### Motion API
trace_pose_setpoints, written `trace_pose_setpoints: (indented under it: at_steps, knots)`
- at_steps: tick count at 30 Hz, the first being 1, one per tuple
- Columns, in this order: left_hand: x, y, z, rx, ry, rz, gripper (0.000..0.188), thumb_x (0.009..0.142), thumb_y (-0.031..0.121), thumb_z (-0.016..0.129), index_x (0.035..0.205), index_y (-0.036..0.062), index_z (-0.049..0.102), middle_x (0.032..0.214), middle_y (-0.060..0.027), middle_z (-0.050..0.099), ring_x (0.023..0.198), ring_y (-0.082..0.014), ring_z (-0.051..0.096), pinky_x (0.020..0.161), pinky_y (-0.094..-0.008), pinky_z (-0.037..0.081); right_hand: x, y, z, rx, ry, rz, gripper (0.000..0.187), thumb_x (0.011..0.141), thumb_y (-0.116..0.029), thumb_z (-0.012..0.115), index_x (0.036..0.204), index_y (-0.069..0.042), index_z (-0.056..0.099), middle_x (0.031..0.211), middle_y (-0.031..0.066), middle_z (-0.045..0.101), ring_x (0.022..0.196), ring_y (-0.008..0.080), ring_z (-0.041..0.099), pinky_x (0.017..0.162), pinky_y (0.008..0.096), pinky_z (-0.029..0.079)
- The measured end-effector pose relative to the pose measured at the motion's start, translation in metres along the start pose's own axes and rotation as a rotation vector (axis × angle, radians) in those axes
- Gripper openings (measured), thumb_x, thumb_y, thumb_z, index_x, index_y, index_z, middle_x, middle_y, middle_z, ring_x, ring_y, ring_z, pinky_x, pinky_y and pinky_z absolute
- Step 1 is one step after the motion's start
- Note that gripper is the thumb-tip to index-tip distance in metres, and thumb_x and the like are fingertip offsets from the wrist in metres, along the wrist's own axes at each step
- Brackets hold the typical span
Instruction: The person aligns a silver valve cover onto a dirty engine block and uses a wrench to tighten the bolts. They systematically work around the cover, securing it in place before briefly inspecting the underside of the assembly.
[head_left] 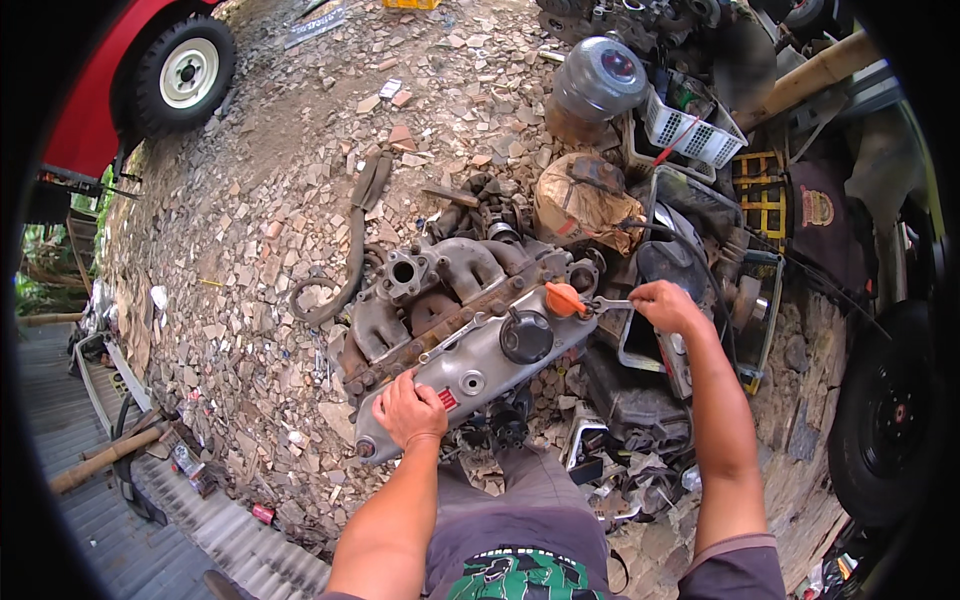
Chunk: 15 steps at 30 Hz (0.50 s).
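Dark shirt cloth (525,545) with a green print lies nearest the camera, and beyond it the engine (455,330) rests slantwise on ground strewn with broken tile (265,300), just in front of the person's legs. The left hand (410,410) lies palm down near the left end of the silver valve cover (490,370), its fingers loosely spread and bent, steadying rather than grasping. The right hand (665,306) has its fingers curled closed about the outer end of a wrench (614,304), whose other end reaches the engine's right end, beside an orange piece (566,299). From this height I cannot tell whether the wrench sits fully on a fastener. Good practice, I judge, is to seat it squarely before loading it, keep the knuckles clear of metal, and let the left palm bear down against rocking.
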<state>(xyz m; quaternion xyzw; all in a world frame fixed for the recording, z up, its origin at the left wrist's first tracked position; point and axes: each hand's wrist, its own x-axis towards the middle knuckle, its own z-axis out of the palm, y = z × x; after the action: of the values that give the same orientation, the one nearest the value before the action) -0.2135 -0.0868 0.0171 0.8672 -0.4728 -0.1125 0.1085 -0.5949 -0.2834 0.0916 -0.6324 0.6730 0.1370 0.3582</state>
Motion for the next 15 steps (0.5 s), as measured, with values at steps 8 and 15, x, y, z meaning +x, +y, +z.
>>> trace_pose_setpoints:
  at_steps: [8,15]
  knots:
    - [0.001,0.001,-0.003,0.009,-0.012,-0.003,0.031,0.085,0.021,0.05,0.111,0.0143,0.066,0.11,-0.0058,0.067,0.111,-0.0219,0.057,0.106,-0.0417,0.028,0.041,-0.044,-0.032,-0.322,-0.189,-0.147,0.027,0.083,-0.024,0.063,0.106,-0.022,0.076,0.104,0.0054,0.073,0.107,0.0275,0.065,0.094,0.0451,0.048]
    - [0.001,0.001,0.0,0.017,0.006,0.006,0.03,0.085,0.021,0.051,0.111,0.0145,0.066,0.109,-0.0048,0.067,0.111,-0.0215,0.057,0.106,-0.0414,0.029,0.046,-0.002,-0.007,0.011,-0.255,-0.183,0.027,0.085,-0.016,0.063,0.109,-0.008,0.073,0.088,0.0077,0.073,0.081,0.0177,0.067,0.078,0.0336,0.052]
